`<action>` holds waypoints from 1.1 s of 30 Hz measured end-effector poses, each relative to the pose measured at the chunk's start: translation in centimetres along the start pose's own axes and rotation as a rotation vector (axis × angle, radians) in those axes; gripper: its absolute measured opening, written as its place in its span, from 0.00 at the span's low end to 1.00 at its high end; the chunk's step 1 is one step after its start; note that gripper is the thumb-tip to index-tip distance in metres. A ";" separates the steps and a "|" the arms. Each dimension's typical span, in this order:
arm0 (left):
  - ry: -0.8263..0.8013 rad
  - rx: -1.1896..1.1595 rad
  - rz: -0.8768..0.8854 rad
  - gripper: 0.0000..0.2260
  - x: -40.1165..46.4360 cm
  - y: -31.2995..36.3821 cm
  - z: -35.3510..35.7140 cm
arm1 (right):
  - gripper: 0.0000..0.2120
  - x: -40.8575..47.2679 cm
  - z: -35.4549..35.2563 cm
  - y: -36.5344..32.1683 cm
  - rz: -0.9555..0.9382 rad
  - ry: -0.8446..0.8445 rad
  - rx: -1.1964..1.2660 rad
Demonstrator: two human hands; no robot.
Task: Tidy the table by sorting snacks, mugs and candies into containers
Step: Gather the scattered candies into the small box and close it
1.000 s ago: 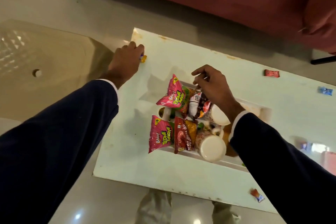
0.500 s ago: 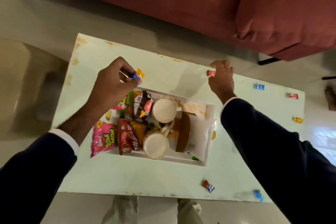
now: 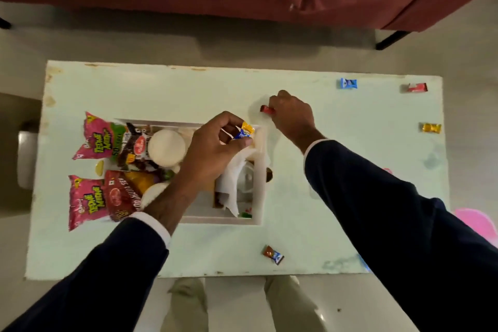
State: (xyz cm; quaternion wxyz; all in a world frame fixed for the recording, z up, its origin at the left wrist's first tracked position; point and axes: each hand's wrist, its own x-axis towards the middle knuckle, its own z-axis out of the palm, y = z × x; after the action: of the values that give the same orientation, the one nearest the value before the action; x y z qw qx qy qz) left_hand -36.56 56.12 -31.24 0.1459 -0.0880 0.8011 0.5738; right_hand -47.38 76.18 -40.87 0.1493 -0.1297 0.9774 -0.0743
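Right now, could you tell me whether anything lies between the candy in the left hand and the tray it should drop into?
Nothing visible blocks it. The left hand pinches the yellow-and-blue candy just above the white tray, over its right end where crumpled white paper lies. The mugs and snack packets sit further left.

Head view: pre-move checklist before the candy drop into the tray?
1. Left hand pinches the yellow-blue candy: ok.
2. That candy sits over the tray, at its right end: ok.
3. Right hand grips the red candy: ok; lifted clear of the table: cannot tell.
4. Drop spot free: not ok, white paper lies beneath.
5. Loose candies remaining: not ok, blue candy, far red candy, gold candy and near-edge candy still out.
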 end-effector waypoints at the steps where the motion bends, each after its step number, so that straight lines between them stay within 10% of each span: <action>1: -0.011 0.000 -0.011 0.08 0.0 0.4 1.3 | 0.10 -0.8 -0.5 0.7 0.034 -0.011 0.085; 9: -0.076 -0.007 -0.040 0.07 -1.5 3.9 10.3 | 0.05 -15.0 -8.4 8.5 0.421 0.111 1.037; 16: -0.135 0.165 -0.131 0.09 -4.2 2.2 18.4 | 0.07 -26.2 -4.9 12.1 0.690 0.008 1.030; 33: -0.061 0.336 -0.096 0.21 -4.2 -0.1 24.0 | 0.06 -29.0 -0.7 14.7 0.674 -0.012 0.780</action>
State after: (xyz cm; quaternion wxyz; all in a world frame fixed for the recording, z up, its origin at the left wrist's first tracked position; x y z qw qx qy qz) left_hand -29.42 78.66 -37.09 0.2101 -0.0832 0.8757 0.4267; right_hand -24.27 98.27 -34.98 0.2076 0.2572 0.8638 -0.3803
